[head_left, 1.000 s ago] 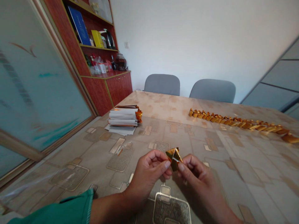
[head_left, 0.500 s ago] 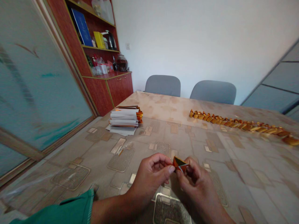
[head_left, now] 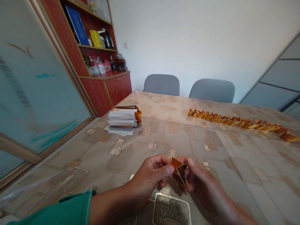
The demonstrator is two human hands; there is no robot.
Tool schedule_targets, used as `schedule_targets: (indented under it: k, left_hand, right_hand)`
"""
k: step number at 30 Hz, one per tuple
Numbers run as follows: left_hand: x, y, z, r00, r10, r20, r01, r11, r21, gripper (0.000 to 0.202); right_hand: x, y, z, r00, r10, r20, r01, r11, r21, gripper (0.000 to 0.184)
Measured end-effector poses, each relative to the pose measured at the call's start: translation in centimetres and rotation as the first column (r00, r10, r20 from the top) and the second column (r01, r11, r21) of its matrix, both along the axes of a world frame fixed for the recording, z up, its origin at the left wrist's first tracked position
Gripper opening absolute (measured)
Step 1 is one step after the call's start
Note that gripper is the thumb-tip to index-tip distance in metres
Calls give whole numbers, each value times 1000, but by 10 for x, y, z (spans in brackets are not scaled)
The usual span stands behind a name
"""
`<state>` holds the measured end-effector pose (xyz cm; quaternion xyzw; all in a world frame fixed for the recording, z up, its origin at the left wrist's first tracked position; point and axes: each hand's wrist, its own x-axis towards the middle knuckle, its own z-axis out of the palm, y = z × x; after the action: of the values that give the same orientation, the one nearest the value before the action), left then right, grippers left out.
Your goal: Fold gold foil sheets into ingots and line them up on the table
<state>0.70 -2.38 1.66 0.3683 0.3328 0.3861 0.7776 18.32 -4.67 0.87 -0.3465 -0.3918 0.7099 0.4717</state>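
Note:
A small folded piece of gold foil paper (head_left: 179, 172) is held above the table, between my two hands. My left hand (head_left: 156, 173) pinches its left corner between thumb and fingers. On the other side, my right hand (head_left: 195, 175) grips it with the thumb on top and the fingers curled behind, partly hidden. The piece is open like a small pocket, with a pale edge showing inside. Farther back to the left lies a stack of folded papers (head_left: 122, 120), white outside with gold at one end. A long row of folded gold paper pieces (head_left: 234, 121) runs along the right.
The table (head_left: 93, 168) has a patterned cover. Two grey chairs (head_left: 161, 84) stand at its far side, against a white wall. Back left is a red-brown cabinet (head_left: 117, 89) with bottles, a kettle and a jar. A frosted sliding door (head_left: 44, 78) borders the left.
My right hand has turned the folded gold paper, so its opening now faces right and its corner points up. My left hand keeps its pinch. The view has shifted slightly.

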Motion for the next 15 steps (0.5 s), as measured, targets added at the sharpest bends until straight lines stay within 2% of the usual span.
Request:
schedule_targets:
  k: [6,12,15]
  left_hand:
    - [-2,1,-2,999,-33,11,33,999,-7,47]
    - [-3,1,1,997,-70,32,71,997,-37,48]
    - [-4,-1,3,993,-101,65,105,992,-63,47]
  right_hand:
    - [-1,0,7,997,72,-1,-72,997,-13,41]
    - [1,-1,6,992,118,-34,-118,993,-7,44]
    - [1,-1,6,983,165,-80,-168,985,-29,39]
